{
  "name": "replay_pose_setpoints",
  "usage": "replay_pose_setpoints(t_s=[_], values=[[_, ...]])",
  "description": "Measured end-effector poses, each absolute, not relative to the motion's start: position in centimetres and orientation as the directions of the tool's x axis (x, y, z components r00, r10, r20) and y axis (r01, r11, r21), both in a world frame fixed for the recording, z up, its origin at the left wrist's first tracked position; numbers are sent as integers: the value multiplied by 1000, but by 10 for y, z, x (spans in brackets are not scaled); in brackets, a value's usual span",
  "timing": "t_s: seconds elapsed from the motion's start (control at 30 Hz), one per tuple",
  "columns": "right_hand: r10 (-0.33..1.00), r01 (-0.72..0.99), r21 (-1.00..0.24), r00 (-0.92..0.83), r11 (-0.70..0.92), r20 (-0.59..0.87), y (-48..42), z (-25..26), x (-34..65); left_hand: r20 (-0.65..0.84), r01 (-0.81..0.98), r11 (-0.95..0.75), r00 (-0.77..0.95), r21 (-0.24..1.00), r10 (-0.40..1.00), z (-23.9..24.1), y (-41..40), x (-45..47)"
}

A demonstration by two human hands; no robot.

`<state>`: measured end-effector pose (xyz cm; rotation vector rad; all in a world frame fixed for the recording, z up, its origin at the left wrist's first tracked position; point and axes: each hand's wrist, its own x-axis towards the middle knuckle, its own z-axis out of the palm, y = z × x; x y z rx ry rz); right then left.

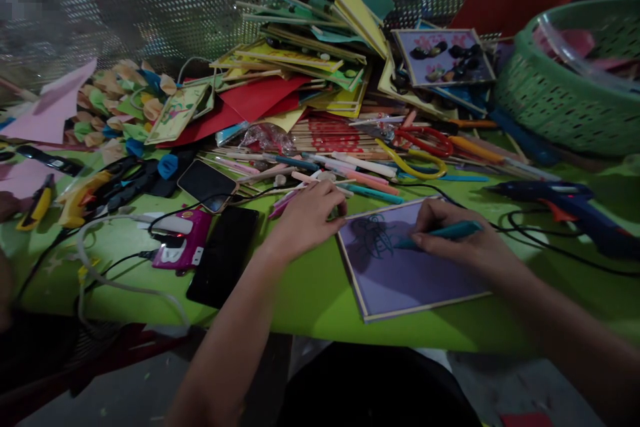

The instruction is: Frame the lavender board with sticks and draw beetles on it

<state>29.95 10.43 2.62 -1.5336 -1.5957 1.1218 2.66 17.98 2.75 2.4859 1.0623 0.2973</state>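
Observation:
My right hand [445, 233] grips a teal felt-tip pen [463, 229], its tip down on a purple card [400, 287] edged with thin pale sticks. On the card's upper left is a dark line drawing [375, 237]. My left hand [313, 213] rests by the card's upper left corner, fingers loosely bent, thumb apart from them, with nothing visible in its grasp. Just beyond it lie several loose felt-tip pens, among them an orange one [367, 180] and a teal one [377, 194].
A glue gun [575, 207] with its black cable lies at right, below a green basket [550, 93]. Yellow-handled scissors [420, 163] and a heap of framed cards [300, 57] stand behind. At left are a purple power adapter [183, 243], a black phone [225, 257] and cables.

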Motion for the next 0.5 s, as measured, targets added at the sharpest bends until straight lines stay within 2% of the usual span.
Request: replay_pose_setpoints(t_s=[0.5], values=[[992,455,-890,-93,-35,-87,102,21,303,50,627,-620,683,472,729,26,180,26]])
